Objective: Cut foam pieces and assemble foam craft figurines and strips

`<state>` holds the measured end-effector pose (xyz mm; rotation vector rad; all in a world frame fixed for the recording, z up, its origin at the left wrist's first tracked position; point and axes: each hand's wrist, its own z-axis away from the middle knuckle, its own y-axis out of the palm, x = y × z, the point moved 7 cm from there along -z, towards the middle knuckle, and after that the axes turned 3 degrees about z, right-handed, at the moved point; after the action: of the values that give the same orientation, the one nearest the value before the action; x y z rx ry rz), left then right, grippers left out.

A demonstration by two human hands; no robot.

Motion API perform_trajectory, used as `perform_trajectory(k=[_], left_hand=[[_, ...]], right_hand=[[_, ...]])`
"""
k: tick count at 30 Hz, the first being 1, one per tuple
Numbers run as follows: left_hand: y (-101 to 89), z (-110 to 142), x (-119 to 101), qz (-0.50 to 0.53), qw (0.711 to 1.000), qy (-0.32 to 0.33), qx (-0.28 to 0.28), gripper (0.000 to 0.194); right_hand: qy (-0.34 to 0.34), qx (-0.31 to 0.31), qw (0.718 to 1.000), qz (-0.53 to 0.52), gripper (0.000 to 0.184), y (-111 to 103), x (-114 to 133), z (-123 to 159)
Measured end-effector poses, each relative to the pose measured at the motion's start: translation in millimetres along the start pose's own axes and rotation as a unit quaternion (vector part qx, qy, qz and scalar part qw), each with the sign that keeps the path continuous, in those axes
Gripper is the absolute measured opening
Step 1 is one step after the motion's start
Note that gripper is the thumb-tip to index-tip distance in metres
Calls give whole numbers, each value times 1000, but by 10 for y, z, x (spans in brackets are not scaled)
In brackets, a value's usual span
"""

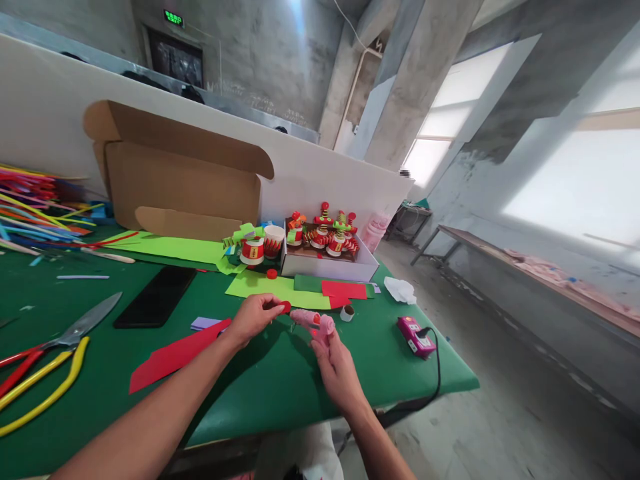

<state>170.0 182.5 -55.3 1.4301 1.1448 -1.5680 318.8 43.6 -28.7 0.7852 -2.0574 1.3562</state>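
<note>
Between the thumb and fingers of my left hand is a small red disc, held just above the green table. My right hand is closed around a pink hot glue gun, whose front end points left, close to the disc. Just beyond the glue gun, a small white paper ring stands on the table. Another red disc lies farther back, near a paper cup with red zigzag trim and a red-wrapped cup figure with green paper parts.
A white box holds several finished paper figures. Red paper, a black phone and scissors lie leftward. A cardboard box stands behind. Near the right edge sit a purple power socket with a cord and a crumpled tissue.
</note>
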Motion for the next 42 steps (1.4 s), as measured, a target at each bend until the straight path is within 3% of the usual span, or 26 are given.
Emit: perform_trajectory(k=[7, 42], left_hand=[[-1, 13, -28, 2, 1000, 3, 0, 38], [-14, -20, 42, 14, 1000, 3, 11, 36]], right_hand=[[10, 16, 1000, 7, 32, 4, 13, -7], [0, -34, 999, 11, 30, -57, 22, 16]])
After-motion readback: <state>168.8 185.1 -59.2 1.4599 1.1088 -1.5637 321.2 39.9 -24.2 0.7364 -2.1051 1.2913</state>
